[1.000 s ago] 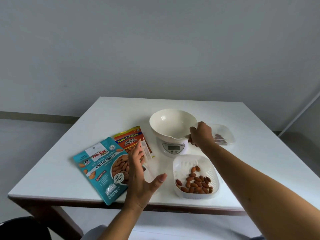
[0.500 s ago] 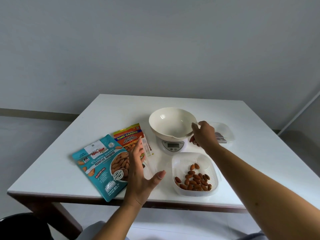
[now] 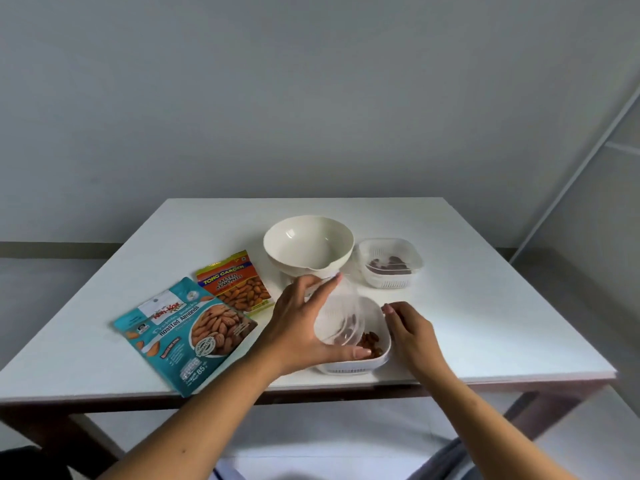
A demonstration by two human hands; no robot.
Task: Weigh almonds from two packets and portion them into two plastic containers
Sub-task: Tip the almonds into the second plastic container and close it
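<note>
My left hand grips a clear plastic lid, held tilted over the near white container. Almonds lie in that container. My right hand rests against the container's right rim with loosely curved fingers, holding nothing. A second container with a few dark almonds stands at the back right. The cream bowl sits on the scale, which my left hand mostly hides. A teal roasted-almond packet and an orange salted-almond packet lie flat on the left.
Everything sits on a white table with a dark frame; its front edge runs just below the near container. A grey wall rises behind the table.
My left hand moved right from beside the packets and now holds the clear lid over the near container. My right hand left the bowl's rim and came down to the container's right side.
</note>
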